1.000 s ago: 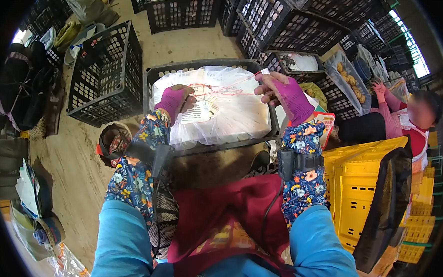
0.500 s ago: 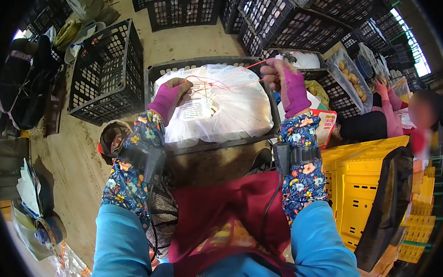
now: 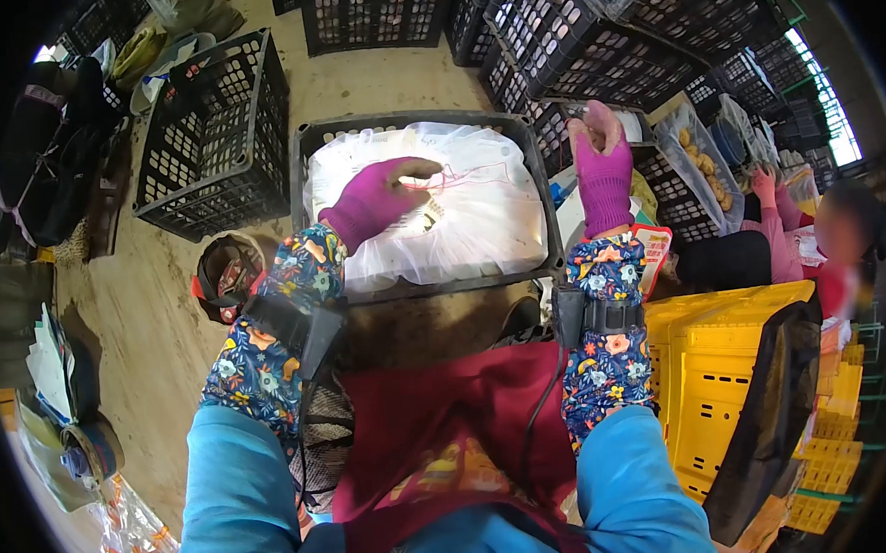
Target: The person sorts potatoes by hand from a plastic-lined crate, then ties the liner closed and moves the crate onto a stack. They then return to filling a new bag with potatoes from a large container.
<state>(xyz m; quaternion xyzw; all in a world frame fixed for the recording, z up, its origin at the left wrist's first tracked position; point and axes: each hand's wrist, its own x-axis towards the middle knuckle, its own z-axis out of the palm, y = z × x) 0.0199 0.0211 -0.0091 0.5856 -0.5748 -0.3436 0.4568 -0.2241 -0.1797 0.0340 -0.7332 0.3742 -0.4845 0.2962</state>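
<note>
A white translucent bag (image 3: 481, 234) with a printed label under it fills the black crate (image 3: 429, 289) in front of me. Thin red string (image 3: 473, 172) lies loosely in loops across the top of the bag. My left hand (image 3: 384, 196), in a purple glove with bare fingertips, is over the left part of the bag beside the string, thumb and fingers apart. My right hand (image 3: 602, 163), gloved the same way, is raised at the crate's right edge, fingers pointing up and loosely curled, with nothing visible in it.
A black crate (image 3: 210, 138) stands at the left, and stacked black crates (image 3: 591, 48) at the back right. Yellow crates (image 3: 710, 393) are at the lower right. Beyond them sits a co-worker in pink sleeves (image 3: 784, 244), near a container of round yellowish items (image 3: 703, 163).
Both hands have come off the red string, which was stretched between them and now lies slack on the bag. My left hand has moved right, and my right hand has opened slightly outward.
</note>
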